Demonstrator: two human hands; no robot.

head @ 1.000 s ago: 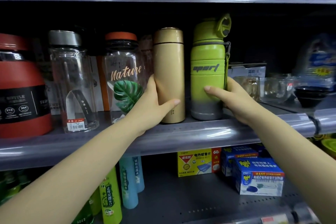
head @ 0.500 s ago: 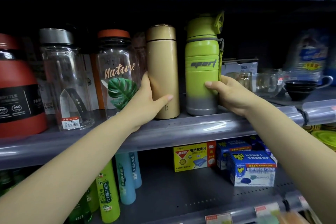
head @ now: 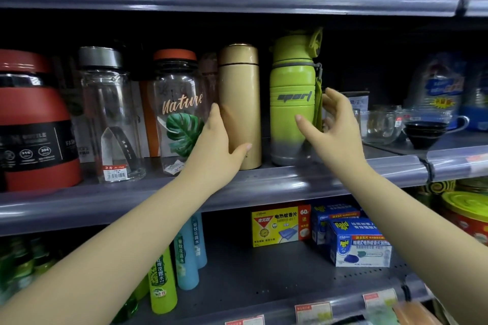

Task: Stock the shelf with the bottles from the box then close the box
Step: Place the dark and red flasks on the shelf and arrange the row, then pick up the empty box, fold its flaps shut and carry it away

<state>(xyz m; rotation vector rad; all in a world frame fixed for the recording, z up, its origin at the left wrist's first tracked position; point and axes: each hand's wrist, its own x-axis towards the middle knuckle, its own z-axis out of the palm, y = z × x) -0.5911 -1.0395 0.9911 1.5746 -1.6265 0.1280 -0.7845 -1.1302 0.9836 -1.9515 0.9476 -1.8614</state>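
On the shelf [head: 264,187], near its front edge, the left hand [head: 219,145] grasps the upright gold bottle [head: 240,105]. Just right, the green bottle [head: 293,103] stands with the right hand [head: 332,129] beside it, fingers [head: 303,124] released.

hands showing: 2, left hand [head: 220,144] and right hand [head: 334,128] | gold flask [head: 240,103] standing: 1 | green sport bottle [head: 293,97] standing: 1 | clear bottles [head: 111,116] sitting at 9 o'clock: 2 | red jug [head: 31,124]: 1 | blue Raid boxes [head: 359,243] lying at 5 o'clock: 2
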